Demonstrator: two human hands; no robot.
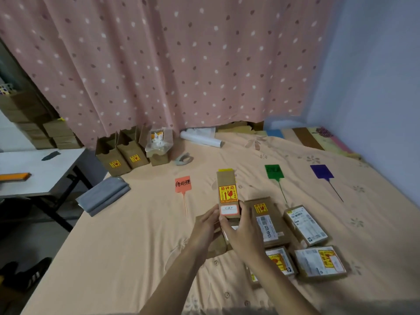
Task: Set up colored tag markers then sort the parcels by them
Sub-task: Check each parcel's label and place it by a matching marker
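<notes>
Both hands hold one brown cardboard parcel (pixel 228 194) upright above the bed; it carries a yellow-red fragile sticker and a small white label. My left hand (pixel 204 226) grips its lower left side, and my right hand (pixel 243 230) grips its lower right. A yellow tag (pixel 226 170) peeks out behind the parcel's top. On the sheet lie a red tag marker (pixel 182 184) with black writing, a green tag (pixel 273 171) and a purple tag (pixel 322 171). Several more parcels (pixel 304 226) lie at the lower right.
Three open cardboard boxes (pixel 122 151) stand at the back left of the bed, one with a toy in plastic. A folded grey cloth (pixel 104 196), a tape roll (pixel 184 159) and a white paper roll (pixel 202 138) lie nearby. A white table (pixel 38 173) stands at left.
</notes>
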